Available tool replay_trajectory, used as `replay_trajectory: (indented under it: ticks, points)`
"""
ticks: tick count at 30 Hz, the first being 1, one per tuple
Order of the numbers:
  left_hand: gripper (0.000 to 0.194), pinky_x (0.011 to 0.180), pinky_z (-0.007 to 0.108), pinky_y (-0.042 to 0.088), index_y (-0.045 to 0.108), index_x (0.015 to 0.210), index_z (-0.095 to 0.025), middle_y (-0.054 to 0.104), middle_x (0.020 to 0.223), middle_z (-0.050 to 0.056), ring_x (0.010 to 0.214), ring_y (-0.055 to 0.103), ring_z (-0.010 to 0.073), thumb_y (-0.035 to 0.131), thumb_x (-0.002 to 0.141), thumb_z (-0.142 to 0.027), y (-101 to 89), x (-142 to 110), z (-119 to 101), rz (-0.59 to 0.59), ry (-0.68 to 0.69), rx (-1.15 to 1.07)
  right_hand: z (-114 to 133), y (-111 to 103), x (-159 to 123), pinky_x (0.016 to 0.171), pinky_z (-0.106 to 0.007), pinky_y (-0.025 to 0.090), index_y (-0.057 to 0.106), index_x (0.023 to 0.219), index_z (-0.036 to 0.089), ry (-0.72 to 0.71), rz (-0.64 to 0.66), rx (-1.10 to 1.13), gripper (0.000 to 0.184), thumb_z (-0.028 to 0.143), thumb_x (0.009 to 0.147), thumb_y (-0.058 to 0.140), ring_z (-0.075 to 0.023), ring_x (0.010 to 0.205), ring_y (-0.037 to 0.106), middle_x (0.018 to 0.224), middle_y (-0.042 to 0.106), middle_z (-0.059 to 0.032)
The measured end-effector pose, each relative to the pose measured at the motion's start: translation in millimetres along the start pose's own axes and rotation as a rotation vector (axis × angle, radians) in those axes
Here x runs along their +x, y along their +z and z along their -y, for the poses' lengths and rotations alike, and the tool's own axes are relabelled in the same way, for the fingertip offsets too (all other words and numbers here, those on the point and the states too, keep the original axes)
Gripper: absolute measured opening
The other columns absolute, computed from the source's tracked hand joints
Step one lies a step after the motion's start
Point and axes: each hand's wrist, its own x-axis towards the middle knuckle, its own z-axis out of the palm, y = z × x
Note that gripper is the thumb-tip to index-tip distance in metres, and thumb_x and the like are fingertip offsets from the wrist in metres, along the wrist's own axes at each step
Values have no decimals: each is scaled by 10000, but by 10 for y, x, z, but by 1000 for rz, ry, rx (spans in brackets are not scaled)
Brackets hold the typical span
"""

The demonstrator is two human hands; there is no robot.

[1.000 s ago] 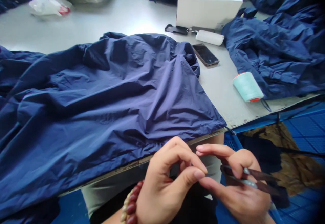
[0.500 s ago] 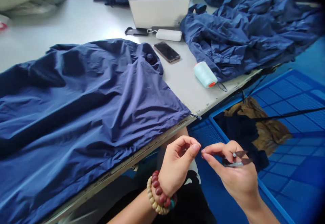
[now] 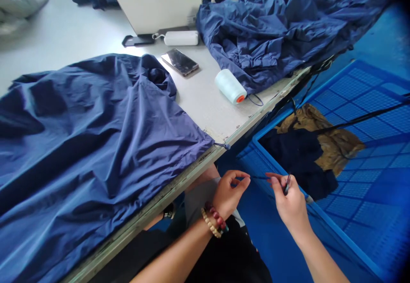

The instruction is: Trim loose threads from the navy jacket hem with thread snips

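My left hand [image 3: 229, 191], with bead bracelets at the wrist, pinches one end of a thin dark thread [image 3: 259, 177] below the table edge. My right hand [image 3: 288, 201] pinches the other end and also holds small thread snips [image 3: 287, 185] against its palm. The thread runs short and taut between the two hands. A navy blue garment [image 3: 96, 137] lies spread over the grey table [image 3: 208, 107], its hem corner with a small drawcord end [image 3: 224, 146] just above my hands.
A pale thread cone [image 3: 229, 86] lies near the table edge, beside a phone [image 3: 180, 62], a white power bank [image 3: 181, 38] and a white box [image 3: 158, 1]. More navy garments [image 3: 272, 30] are heaped at the back right. A blue plastic crate [image 3: 352, 159] holds dark and brown cloth.
The view has swung right and pulled back, so the table shifted left. My hands have drawn slightly apart, stretching the thread between them; the snips sit more upright in my right hand.
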Motion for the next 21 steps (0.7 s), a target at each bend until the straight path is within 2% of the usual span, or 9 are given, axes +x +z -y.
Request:
replay_trajectory:
  ticks: [3,5,7,9,12,15,17,18,21]
  points:
    - [91,801,323,528,761,973,-193,768,1194,91,961,707,202,707,909,-228,-76,-68,-83,-3,23,11,-57,-26,70,756,-379,580,430,874,298,31,33,-155,383,603,1028,602,-326,992,818,1124,836,-134]
    - [200,751,317,515,751,1026,-200,773,1157,80,928,712,200,684,850,-133,-140,-138,-147,-24,15,51,-76,-20,119,660,-383,536,460,853,301,7,75,-287,381,606,987,647,-353,866,816,931,828,-116]
    - [233,749,323,516,753,1049,-209,772,1059,64,897,709,202,674,846,-125,-223,-241,-215,-29,2,99,-77,0,163,578,-389,476,465,817,309,-32,96,-398,384,602,961,667,-360,704,779,740,764,-84]
    - [206,774,333,528,768,1066,-227,766,1000,45,872,703,199,679,890,-168,-326,-384,-307,-2,13,149,-38,29,199,547,-395,467,462,809,314,-58,106,-415,377,595,955,667,-363,654,763,710,755,-81]
    - [180,795,339,548,776,1116,-256,782,1012,33,893,720,204,699,954,-239,-514,-669,-539,68,113,217,140,76,221,586,-400,545,454,838,309,-80,108,-263,366,582,975,654,-357,769,810,921,836,-120]
    - [177,885,357,579,763,1142,-259,804,1070,39,977,748,216,728,969,-251,-741,-952,-885,74,365,270,472,133,188,689,-404,611,398,847,293,-181,8,13,380,510,1012,664,-311,829,825,1034,838,-106]
    - [157,935,344,591,751,1146,-253,809,1097,34,1012,752,200,707,998,-224,-918,-1054,-1110,9,533,346,753,191,153,728,-419,621,381,855,284,-361,-89,205,384,418,1007,708,-306,868,828,975,814,-76]
    - [157,961,342,592,752,1151,-251,809,1113,36,1044,749,198,701,1008,-210,-1011,-1064,-1199,-69,608,404,905,229,140,731,-425,619,381,865,282,-465,-132,285,389,372,991,737,-312,888,828,943,799,-61]
    - [218,1073,396,568,750,1218,-245,803,1229,60,1185,724,230,673,1026,-178,-1269,-926,-1310,-297,777,656,1364,384,140,766,-445,631,376,932,285,-719,-160,424,440,257,922,815,-316,949,829,1000,800,-59]
